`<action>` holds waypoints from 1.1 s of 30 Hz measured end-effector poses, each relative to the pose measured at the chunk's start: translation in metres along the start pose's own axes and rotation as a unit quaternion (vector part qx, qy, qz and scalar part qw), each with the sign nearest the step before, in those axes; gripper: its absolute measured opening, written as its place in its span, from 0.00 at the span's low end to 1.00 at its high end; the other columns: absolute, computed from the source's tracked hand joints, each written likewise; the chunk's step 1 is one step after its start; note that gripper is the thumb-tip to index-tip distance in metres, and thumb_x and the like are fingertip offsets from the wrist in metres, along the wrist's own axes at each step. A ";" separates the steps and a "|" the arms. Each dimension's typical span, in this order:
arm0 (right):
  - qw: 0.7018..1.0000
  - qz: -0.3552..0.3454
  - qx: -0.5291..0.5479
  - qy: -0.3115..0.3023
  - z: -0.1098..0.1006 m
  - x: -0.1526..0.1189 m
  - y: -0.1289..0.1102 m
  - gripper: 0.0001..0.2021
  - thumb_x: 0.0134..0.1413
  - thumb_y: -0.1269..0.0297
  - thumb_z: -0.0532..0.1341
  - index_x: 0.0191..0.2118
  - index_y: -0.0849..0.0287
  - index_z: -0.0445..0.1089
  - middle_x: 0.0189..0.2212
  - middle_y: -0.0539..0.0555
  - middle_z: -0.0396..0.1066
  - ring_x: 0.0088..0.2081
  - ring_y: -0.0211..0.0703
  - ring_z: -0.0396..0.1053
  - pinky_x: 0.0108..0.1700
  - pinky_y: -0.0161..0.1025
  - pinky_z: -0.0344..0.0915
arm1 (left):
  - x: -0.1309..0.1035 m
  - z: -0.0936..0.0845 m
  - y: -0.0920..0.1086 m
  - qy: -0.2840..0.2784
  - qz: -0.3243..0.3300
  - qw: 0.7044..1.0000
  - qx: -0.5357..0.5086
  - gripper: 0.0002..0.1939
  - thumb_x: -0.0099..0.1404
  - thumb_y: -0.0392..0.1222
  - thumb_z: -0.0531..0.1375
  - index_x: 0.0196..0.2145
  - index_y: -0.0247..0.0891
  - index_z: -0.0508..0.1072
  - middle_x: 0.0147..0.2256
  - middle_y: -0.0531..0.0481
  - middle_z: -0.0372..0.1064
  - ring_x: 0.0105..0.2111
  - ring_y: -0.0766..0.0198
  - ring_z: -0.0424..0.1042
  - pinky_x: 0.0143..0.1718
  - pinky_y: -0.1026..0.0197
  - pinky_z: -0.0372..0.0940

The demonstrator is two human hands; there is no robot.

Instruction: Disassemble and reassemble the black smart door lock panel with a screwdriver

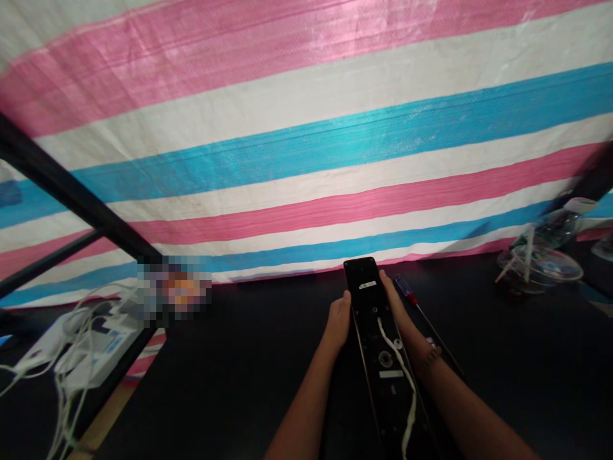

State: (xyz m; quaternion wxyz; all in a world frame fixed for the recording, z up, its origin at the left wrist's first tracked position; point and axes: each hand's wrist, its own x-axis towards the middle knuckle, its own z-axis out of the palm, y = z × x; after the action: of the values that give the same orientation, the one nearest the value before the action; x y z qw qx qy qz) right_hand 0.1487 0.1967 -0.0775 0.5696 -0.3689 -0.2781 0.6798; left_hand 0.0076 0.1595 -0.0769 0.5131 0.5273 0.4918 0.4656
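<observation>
A long black panel [364,299] with rounded corners lies in front of me, its far end toward the striped sheet. White labels, screw holes and a round fitting [385,359] show on its upper face, and a white cable [407,378] runs down to the near end. My left hand [339,319] grips its left edge, thumb up along the side. On the opposite edge, my right hand [395,300] is closed against the panel, with most fingers hidden. Just right of that hand lies a screwdriver [412,299] with a blue and red handle.
A black tabletop [249,364] spreads under my arms. Behind it hangs a pink, white and blue striped sheet [306,147]. Clear plastic cups [546,271] and a bottle [562,223] stand at right. Beyond a black metal bar [71,185] at left are white boxes [103,351] and tangled cables.
</observation>
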 end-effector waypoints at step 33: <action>1.000 0.007 0.011 0.002 0.003 -0.003 -0.002 0.23 0.43 0.39 0.68 0.35 0.56 0.76 0.28 0.50 0.78 0.37 0.51 0.76 0.39 0.43 0.71 | 0.000 0.000 0.002 -0.002 0.003 1.000 -0.005 0.38 0.62 0.75 0.45 0.23 0.34 0.68 0.22 0.51 0.61 0.25 0.65 0.58 0.29 0.60 0.55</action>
State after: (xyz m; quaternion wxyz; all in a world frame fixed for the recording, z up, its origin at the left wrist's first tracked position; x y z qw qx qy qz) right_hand 0.1476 0.1939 -0.0739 0.5696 -0.3661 -0.2667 0.6858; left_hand 0.0079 0.1593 -0.0753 0.5152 0.5274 0.4867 0.4685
